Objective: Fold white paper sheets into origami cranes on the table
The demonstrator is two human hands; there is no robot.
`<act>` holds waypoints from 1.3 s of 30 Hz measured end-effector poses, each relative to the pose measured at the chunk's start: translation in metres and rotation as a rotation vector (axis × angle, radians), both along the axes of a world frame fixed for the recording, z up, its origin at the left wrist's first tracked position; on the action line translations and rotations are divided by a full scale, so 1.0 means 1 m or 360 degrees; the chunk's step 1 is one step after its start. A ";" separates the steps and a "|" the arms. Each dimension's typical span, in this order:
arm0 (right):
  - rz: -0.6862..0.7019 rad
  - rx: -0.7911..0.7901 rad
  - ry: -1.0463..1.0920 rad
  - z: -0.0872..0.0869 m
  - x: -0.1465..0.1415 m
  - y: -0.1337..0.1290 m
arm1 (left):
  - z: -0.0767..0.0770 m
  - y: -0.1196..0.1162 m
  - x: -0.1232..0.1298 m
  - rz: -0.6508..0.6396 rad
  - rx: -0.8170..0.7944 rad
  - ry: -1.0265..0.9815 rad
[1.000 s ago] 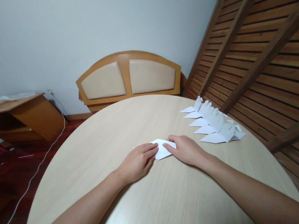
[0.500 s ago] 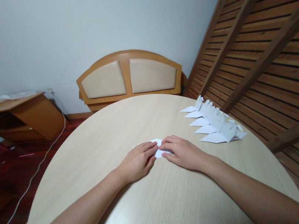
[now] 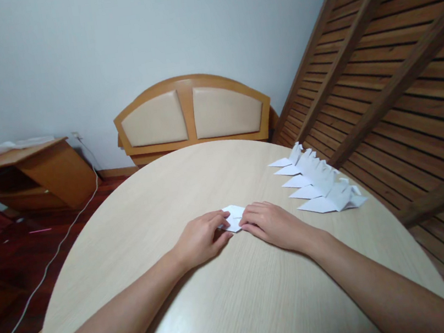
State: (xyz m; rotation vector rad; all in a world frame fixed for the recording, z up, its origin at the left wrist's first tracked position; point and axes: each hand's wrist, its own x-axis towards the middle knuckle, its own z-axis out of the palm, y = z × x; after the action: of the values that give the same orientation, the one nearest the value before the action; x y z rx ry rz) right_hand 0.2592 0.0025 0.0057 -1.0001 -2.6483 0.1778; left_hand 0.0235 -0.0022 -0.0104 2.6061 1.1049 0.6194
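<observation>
A small piece of folded white paper [image 3: 234,212] lies on the pale round table [image 3: 222,311], between my hands. My left hand [image 3: 203,238] grips its left end, thumb and fingers closed on the paper. From the other side my right hand [image 3: 269,220] pinches the right end, its fingers bunched together over the paper. Only the middle of the paper shows, with a crease or slit across it; both ends are hidden under my fingers. To the right, a row of several folded white paper birds [image 3: 317,174] stands near the table's edge.
Slatted wooden boards [image 3: 401,84] lean along the right side of the table. Beyond the far edge is a headboard [image 3: 188,110] with cream panels. A wooden desk [image 3: 56,174] stands at the left, with a white cable [image 3: 57,249] running over the dark floor.
My hands have drawn slightly apart, and more of the paper's middle shows. My left fingers have curled back from over it. The row of paper birds has not moved.
</observation>
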 end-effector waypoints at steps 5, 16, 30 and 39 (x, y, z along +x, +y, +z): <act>-0.0104 -0.0080 0.0111 -0.002 -0.003 -0.001 | -0.002 0.002 0.000 0.0061 -0.0009 -0.0053; -0.0396 -0.0070 0.0148 -0.009 -0.010 -0.002 | -0.006 0.005 0.007 0.0239 0.0082 -0.0149; -0.0168 0.0049 -0.0062 -0.002 -0.014 -0.010 | -0.014 0.016 -0.002 0.0165 0.0071 -0.0205; -0.0183 0.0023 -0.0139 0.002 -0.012 -0.017 | -0.002 0.017 -0.014 -0.0078 0.0287 -0.0011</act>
State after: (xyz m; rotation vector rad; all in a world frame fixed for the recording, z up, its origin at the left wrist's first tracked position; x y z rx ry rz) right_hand 0.2473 -0.0141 0.0072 -1.1767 -2.6556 0.0919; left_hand 0.0091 0.0153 -0.0121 2.7706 1.0230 0.7488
